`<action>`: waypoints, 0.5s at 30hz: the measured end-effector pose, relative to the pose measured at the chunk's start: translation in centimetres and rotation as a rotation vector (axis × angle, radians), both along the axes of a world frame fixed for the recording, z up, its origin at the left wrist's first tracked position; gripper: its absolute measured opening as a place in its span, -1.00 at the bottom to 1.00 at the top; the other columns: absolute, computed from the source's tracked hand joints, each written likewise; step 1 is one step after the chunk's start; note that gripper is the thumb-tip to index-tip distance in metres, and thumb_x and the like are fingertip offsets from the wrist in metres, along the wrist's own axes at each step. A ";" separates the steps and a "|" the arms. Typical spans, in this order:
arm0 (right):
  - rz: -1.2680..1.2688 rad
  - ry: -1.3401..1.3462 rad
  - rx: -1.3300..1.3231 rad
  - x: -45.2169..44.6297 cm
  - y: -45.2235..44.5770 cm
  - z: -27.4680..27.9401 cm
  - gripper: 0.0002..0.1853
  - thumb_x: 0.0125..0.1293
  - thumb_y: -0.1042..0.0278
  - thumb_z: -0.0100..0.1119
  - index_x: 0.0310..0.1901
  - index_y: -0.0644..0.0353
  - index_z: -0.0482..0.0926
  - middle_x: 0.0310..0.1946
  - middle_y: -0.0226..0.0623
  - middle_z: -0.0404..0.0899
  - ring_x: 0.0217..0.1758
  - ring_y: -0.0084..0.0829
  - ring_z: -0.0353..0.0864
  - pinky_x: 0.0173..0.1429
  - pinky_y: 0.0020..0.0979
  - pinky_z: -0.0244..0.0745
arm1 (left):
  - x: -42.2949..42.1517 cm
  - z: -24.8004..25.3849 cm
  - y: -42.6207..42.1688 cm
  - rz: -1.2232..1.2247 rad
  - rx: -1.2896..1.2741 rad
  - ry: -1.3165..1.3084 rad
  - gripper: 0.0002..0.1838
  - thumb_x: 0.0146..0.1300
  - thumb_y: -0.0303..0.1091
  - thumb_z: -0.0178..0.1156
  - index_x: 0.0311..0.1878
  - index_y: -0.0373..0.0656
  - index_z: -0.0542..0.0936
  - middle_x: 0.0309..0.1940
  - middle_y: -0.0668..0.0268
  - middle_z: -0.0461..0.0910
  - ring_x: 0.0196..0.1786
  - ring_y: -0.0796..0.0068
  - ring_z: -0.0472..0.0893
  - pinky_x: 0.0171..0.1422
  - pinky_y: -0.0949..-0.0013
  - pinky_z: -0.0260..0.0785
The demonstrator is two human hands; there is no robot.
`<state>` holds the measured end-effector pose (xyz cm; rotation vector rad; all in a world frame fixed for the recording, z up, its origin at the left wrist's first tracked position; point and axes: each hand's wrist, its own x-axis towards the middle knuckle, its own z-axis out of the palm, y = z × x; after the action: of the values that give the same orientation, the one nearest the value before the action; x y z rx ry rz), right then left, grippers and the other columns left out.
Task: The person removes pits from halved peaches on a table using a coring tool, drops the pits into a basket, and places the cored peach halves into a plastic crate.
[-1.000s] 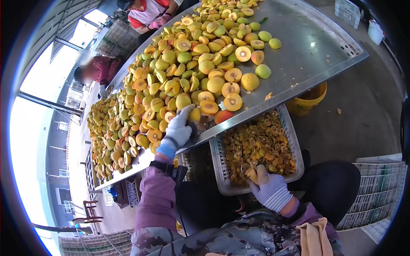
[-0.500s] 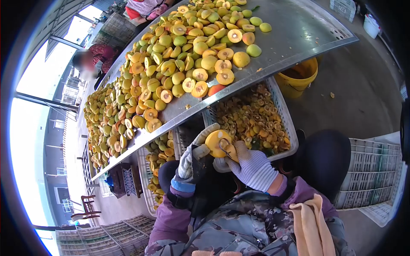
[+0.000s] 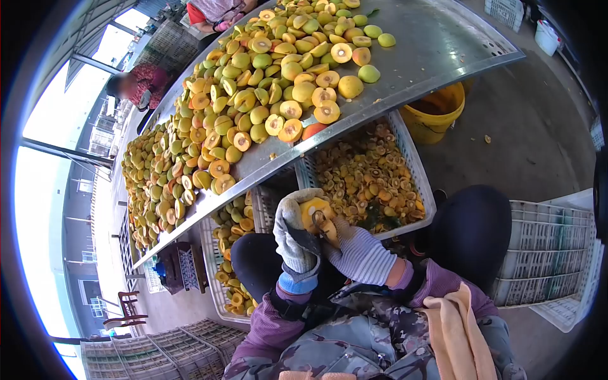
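Observation:
My left hand [image 3: 297, 237], in a grey-white glove, is closed around a halved yellow peach [image 3: 310, 208], cut face toward my right hand. My right hand [image 3: 367, 256], in a striped, stained glove, grips a small coring tool [image 3: 318, 218] with a thin curved metal end at the cut face. Fingers hide most of the tool. Both hands are above my lap, in front of a white crate [image 3: 429, 201] full of small cut pieces and pits. Above them, many halved peaches [image 3: 247, 101] lie heaped on a sloping metal table [image 3: 418, 63].
Another crate [image 3: 214, 278] with peach halves stands under the table at left. A yellow bucket [image 3: 437, 120] is beyond the table edge [image 3: 354, 119]. Stacked crates [image 3: 544, 253] stand at right, more crates [image 3: 158, 351] at lower left. Two people [image 3: 149, 82] are across the table.
My left hand has turned and risen slightly, wrapping further around the peach half. My right hand has shifted left with it, and the tool's metal end is less visible. The view has shifted slightly.

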<state>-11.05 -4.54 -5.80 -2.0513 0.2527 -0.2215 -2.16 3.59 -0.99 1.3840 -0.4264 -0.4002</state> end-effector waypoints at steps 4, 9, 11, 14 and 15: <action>0.102 -0.044 0.049 -0.2 -1.3 0.6 -0.55 0.28 0.22 0.09 0.09 0.34 0.30 -0.42 0.08 0.57 -0.38 0.08 0.60 -0.29 -0.10 0.54 | 0.5 0.5 0.2 -0.094 -0.015 0.189 -0.41 0.43 0.10 -0.11 0.12 -0.35 0.41 -0.06 0.15 0.54 -0.06 0.40 0.56 0.08 0.38 0.43; -0.040 0.036 -0.053 -0.7 -0.9 2.1 -0.52 0.27 0.19 0.12 0.06 0.39 0.28 -0.54 0.08 0.55 -0.46 0.11 0.58 -0.39 -0.06 0.52 | 0.1 0.3 -0.1 -0.170 0.021 0.168 -0.53 0.47 -0.07 -0.12 0.16 -0.32 0.36 -0.03 0.18 0.53 0.00 0.38 0.55 0.13 0.38 0.41; -0.091 -0.029 0.026 -0.3 -0.4 1.3 -0.51 0.27 0.18 0.12 0.06 0.38 0.27 -0.54 0.08 0.55 -0.47 0.11 0.58 -0.39 -0.06 0.52 | -0.7 0.1 -0.7 -0.047 -0.027 0.098 -0.52 0.47 -0.04 -0.15 0.13 -0.30 0.38 -0.04 0.18 0.53 0.01 0.36 0.54 0.15 0.34 0.40; -0.108 -0.033 0.049 -0.2 -0.7 1.7 -0.52 0.26 0.19 0.13 0.04 0.38 0.26 -0.55 0.09 0.54 -0.49 0.12 0.58 -0.40 -0.06 0.53 | -0.8 -0.5 -1.1 0.043 -0.188 0.252 -0.47 0.39 0.09 -0.05 0.08 -0.25 0.42 -0.09 0.08 0.55 -0.05 0.18 0.57 0.10 0.20 0.44; -0.072 0.029 0.000 -0.2 -1.0 2.1 -0.53 0.26 0.20 0.12 0.03 0.38 0.25 -0.56 0.10 0.54 -0.49 0.13 0.57 -0.40 -0.06 0.53 | -0.7 -0.6 -1.0 0.044 -0.190 0.251 -0.47 0.39 0.09 -0.05 0.08 -0.25 0.42 -0.09 0.08 0.55 -0.05 0.18 0.57 0.10 0.20 0.44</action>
<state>-11.27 -5.56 -3.74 -2.0484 0.3446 -0.2357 -2.88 2.56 -1.58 1.1398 -0.2204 -0.4784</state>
